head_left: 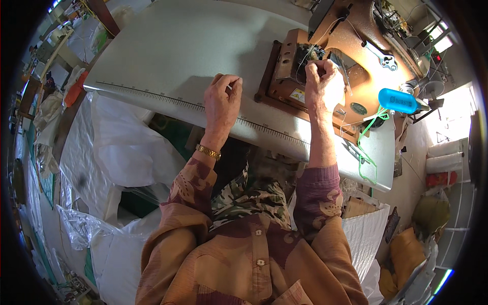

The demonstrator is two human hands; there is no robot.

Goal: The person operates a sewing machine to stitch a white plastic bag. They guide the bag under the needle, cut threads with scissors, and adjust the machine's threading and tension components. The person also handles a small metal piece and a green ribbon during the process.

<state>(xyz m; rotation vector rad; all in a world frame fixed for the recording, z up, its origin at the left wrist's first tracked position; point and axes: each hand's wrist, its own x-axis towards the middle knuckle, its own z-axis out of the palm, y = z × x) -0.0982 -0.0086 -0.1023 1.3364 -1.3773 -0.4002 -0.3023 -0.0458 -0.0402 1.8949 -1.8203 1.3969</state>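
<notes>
A brown sewing machine [366,30] stands at the right end of a pale work table [168,46]. My right hand [325,86] is at its front, just below the needle area [309,53], where white thread hangs. The fingers are pinched together; whatever lies between them is too small to make out. Left of the machine, my left hand [223,101] hovers by the ruler marks on the table's near edge. Its fingers are curled in with the thumb against them, hiding anything inside. A gold-coloured watch [208,152] circles that wrist.
A blue lamp [397,100] with a green cord [362,152] is fixed right of the machine and lights my right hand. White plastic sheeting [127,147] hangs below the table at left. White sacking [366,229] and orange bundles [406,251] lie at lower right.
</notes>
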